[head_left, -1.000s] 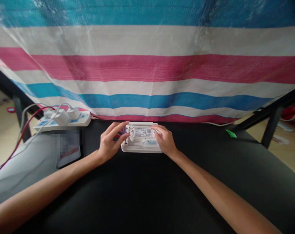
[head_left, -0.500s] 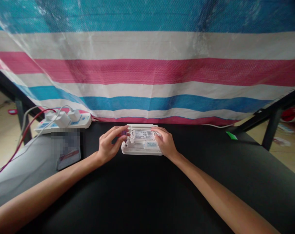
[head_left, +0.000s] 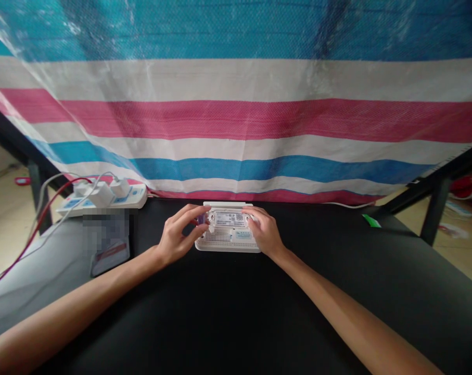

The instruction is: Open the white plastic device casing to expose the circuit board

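A white plastic box like a router lies on the black table, its vented face up, with a printed label and a QR code. My right hand grips its right side, fingers over the far edge and thumb on the face. At the box's left end, my left hand pinches a small purple piece between thumb and fingers. A small whitish part shows beside those fingertips. Exactly what the purple piece is cannot be made out.
On the left stands a white power strip with white plugs and cables, and a dark phone in front of it. A green packet lies at the right. Striped sheeting hangs behind the table's far edge.
My left hand has shifted slightly right with the purple piece, over the box's left end. The right hand keeps its place on the box. The whole view has moved a little.
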`<state>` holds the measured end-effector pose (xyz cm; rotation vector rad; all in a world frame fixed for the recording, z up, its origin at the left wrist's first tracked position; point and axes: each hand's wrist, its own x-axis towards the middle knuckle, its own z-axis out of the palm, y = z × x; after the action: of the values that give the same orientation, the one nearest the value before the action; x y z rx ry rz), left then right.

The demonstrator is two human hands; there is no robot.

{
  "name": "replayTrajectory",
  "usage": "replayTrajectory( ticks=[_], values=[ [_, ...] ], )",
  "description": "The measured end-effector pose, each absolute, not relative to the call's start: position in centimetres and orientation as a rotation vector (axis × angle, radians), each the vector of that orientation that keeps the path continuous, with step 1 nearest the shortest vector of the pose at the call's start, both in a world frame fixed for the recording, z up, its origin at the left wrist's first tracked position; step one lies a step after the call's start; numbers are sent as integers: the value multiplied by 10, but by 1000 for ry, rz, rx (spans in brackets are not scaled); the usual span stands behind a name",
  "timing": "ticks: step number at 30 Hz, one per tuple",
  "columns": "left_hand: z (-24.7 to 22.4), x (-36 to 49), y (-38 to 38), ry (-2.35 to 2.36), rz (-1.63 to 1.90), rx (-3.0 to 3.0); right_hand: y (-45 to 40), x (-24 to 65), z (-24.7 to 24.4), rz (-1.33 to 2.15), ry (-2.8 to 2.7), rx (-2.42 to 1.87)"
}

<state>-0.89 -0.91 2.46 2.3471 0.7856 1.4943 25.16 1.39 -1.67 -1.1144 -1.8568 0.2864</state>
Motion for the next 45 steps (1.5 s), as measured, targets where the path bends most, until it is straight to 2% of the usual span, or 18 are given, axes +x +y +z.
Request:
replayTrajectory(
  ticks=[3, 7, 13, 26, 30, 33, 39, 45],
  values=[
    [23, -10, -9, 722, 1380, 2307, 14, 252, -16, 286, -1859, -1123],
    [19, -8, -8, 870, 1532, 2308, 14, 252, -16, 294, -1859, -1125],
    [20, -1, -12, 974, 1439, 2101, 14, 253, -17, 292, -1871, -1118],
    [33, -1, -15, 852, 1665, 1917, 14, 252, -17, 261, -1870, -1106],
    [44, -1, -17, 787, 1750, 1842, 12, 251, -15, 134, -1909, -1094],
    [42, -1, -16, 816, 1703, 1810, 10, 249, -14, 52, -1947, -1081],
    [19, -2, -11, 927, 1556, 1910, 11, 251, -15, 108, -1959, -1076],
    [18, -5, -14, 821, 1435, 2030, 11, 251, -15, 123, -1947, -1072]
  ],
)
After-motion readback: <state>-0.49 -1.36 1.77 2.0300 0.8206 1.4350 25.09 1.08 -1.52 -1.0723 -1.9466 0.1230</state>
